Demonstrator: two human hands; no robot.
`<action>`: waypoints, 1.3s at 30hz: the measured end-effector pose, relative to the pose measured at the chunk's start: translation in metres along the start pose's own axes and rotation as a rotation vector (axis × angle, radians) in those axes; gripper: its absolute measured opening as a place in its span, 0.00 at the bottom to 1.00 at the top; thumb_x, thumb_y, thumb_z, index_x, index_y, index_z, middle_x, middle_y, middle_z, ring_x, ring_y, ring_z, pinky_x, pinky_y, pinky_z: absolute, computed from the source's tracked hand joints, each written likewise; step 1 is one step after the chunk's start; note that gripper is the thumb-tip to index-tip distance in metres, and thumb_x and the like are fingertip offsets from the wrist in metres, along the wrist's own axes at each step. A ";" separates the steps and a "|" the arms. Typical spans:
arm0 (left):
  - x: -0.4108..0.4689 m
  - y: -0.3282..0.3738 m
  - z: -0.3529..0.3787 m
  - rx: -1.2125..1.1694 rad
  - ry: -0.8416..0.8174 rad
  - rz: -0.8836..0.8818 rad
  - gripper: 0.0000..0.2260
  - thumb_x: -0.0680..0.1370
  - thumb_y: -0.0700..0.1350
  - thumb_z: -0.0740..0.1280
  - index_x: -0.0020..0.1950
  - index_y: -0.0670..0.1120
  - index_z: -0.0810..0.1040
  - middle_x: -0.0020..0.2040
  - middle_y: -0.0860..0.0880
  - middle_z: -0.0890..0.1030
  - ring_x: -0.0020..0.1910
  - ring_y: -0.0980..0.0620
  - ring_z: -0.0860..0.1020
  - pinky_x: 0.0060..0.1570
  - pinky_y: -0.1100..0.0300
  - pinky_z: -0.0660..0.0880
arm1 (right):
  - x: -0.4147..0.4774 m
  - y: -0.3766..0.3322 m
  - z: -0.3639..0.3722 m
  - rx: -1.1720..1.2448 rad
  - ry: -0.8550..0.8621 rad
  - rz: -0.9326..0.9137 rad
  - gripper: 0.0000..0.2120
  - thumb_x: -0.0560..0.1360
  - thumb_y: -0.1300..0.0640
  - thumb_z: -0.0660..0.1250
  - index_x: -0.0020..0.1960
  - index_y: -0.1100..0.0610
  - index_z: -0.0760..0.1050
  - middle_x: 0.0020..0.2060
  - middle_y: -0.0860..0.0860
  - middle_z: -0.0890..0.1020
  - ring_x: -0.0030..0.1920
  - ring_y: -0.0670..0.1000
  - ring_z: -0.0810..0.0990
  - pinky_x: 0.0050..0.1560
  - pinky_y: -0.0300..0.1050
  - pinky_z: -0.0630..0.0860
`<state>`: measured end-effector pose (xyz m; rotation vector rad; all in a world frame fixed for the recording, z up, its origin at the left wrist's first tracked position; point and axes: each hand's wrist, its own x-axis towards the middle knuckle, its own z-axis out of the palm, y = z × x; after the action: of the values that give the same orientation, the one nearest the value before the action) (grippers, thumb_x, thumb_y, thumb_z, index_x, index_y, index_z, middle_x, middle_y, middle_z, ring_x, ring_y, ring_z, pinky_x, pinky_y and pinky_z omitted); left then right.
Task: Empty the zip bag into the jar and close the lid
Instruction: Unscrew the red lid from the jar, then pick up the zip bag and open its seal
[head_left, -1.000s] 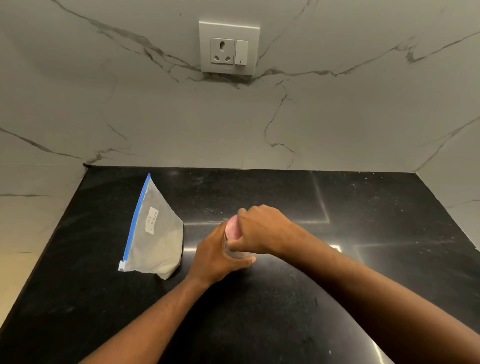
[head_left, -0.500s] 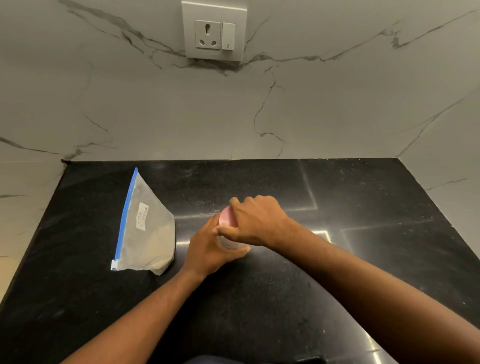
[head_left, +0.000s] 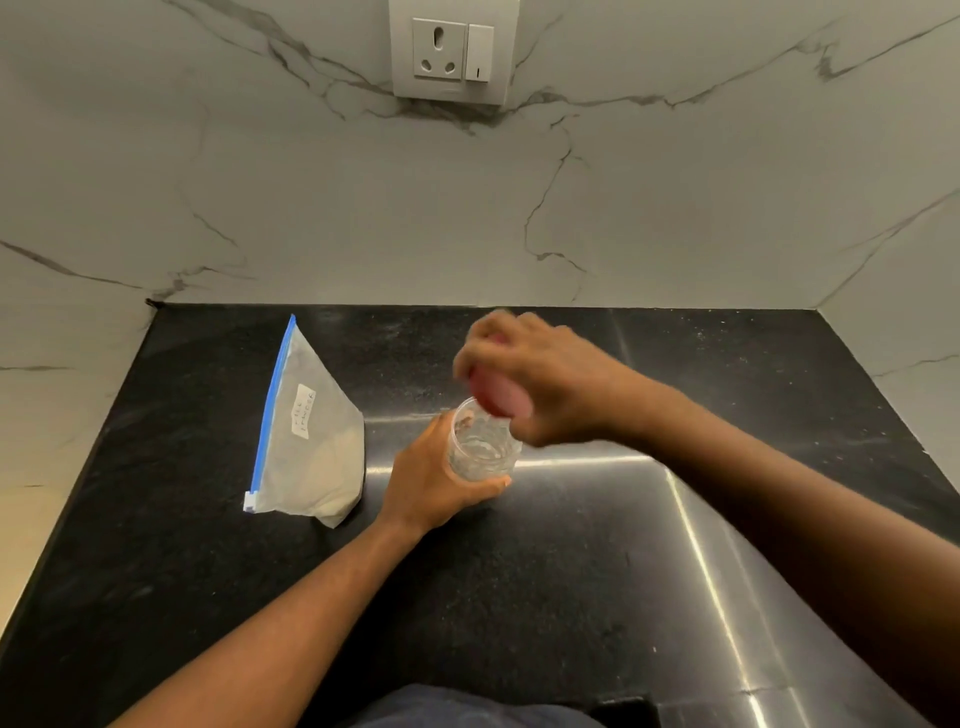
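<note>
A small clear jar (head_left: 480, 447) stands on the black counter (head_left: 571, 597), its mouth uncovered and nothing visible inside. My left hand (head_left: 431, 478) wraps around its left side. My right hand (head_left: 540, 379), blurred by motion, holds the pink lid (head_left: 496, 397) just above and to the right of the jar's mouth. A clear zip bag (head_left: 311, 436) with a blue zip strip and a white label lies on the counter to the left of the jar. It is zipped and holds pale powder.
A white marble wall (head_left: 363, 218) backs the counter and returns along both sides. A wall socket with a switch (head_left: 452, 52) sits high above the jar. Dark cloth (head_left: 467, 709) shows at the bottom edge.
My right hand has lifted the pink lid off the jar and moved it up and to the right. The jar's mouth now shows. My left hand still holds the jar.
</note>
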<state>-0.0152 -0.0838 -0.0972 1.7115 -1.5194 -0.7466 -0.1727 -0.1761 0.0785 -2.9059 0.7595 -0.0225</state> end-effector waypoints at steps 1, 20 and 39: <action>-0.001 0.001 0.000 0.001 0.009 0.000 0.42 0.62 0.69 0.81 0.71 0.58 0.72 0.63 0.58 0.82 0.59 0.58 0.81 0.59 0.55 0.81 | -0.006 0.012 -0.003 0.146 0.078 0.083 0.33 0.65 0.51 0.78 0.65 0.41 0.66 0.65 0.48 0.70 0.60 0.52 0.73 0.50 0.48 0.78; -0.006 0.016 0.008 -0.051 0.042 -0.124 0.54 0.59 0.67 0.84 0.79 0.54 0.63 0.74 0.52 0.74 0.72 0.50 0.74 0.69 0.47 0.76 | -0.092 0.011 0.179 0.560 0.379 0.970 0.18 0.68 0.43 0.81 0.48 0.52 0.79 0.77 0.57 0.70 0.81 0.59 0.58 0.78 0.61 0.61; -0.162 0.026 -0.117 -0.182 0.687 -0.200 0.11 0.76 0.56 0.75 0.54 0.54 0.78 0.49 0.57 0.82 0.49 0.60 0.81 0.47 0.66 0.77 | 0.052 -0.133 0.010 0.199 0.126 -0.262 0.18 0.81 0.57 0.71 0.70 0.49 0.78 0.69 0.48 0.80 0.67 0.49 0.75 0.58 0.42 0.75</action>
<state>0.0419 0.0915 -0.0144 1.7458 -0.7960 -0.3175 -0.0620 -0.0857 0.0860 -2.8092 0.3630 -0.2925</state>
